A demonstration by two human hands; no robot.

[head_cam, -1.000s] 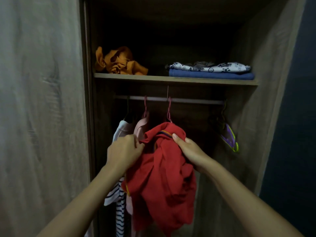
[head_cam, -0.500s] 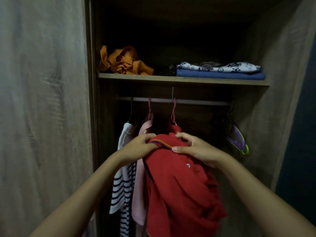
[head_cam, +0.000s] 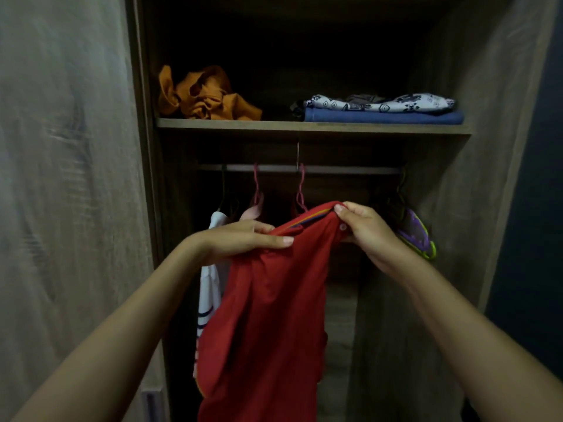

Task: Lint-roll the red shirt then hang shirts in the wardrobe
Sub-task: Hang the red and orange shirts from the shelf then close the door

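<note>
Your left hand [head_cam: 243, 242] grips the red shirt [head_cam: 268, 315] at its upper edge, thumb lying flat across the front of the cloth and fingers curled behind it. Your right hand [head_cam: 364, 229] pinches the collar end of the same shirt a little higher, fingertips closed on the fold where a striped trim shows. The shirt hangs down from both hands in front of the open wardrobe [head_cam: 487, 147], its body falling below and between your forearms.

Just above and behind your right hand's fingertips a pink hanger [head_cam: 301, 190] hooks over the rail [head_cam: 335, 169]; its lower part goes behind the shirt's top edge, and you cannot tell whether the shirt is threaded on it. Above your left hand a second pink hanger [head_cam: 256, 190] carries a pale pink garment [head_cam: 253, 212]. Behind and below your left wrist hangs a white striped shirt [head_cam: 208, 287]. To the outer side of your right hand, near the wardrobe's side wall, some purple and green hangers [head_cam: 419, 236] dangle from the rail.

Well above both hands runs the shelf [head_cam: 304, 127]. Over your left hand it holds a crumpled orange cloth [head_cam: 207, 95]; over your right hand, a folded patterned white cloth [head_cam: 380, 102] lies on a folded blue one [head_cam: 384, 116].
</note>
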